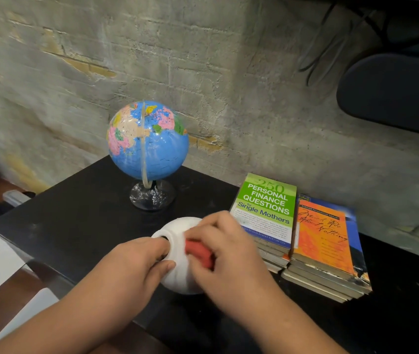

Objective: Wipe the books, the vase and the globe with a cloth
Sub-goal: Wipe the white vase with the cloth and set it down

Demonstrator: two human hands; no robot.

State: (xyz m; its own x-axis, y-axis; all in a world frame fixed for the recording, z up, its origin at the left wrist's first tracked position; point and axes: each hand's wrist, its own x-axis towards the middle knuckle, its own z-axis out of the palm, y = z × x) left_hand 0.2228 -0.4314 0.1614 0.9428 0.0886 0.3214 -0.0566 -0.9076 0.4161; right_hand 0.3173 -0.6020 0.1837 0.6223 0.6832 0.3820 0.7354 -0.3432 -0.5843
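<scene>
Both hands are clamped: left hand [139, 261] on the white vase [177, 241] at its mouth, right hand [225, 247] on the red cloth [199, 252]; the vase, on the desk [75, 215], should be turned while rubbed.

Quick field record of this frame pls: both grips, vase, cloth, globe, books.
left grip: holds the white vase at its mouth
right grip: presses the red cloth on the vase's side
vase: tilted, near the front of the black table; lifted or resting, cannot tell
globe: upright on its stand, behind the vase, untouched
books: two flat stacks right of the vase, untouched
being wiped: vase
</scene>
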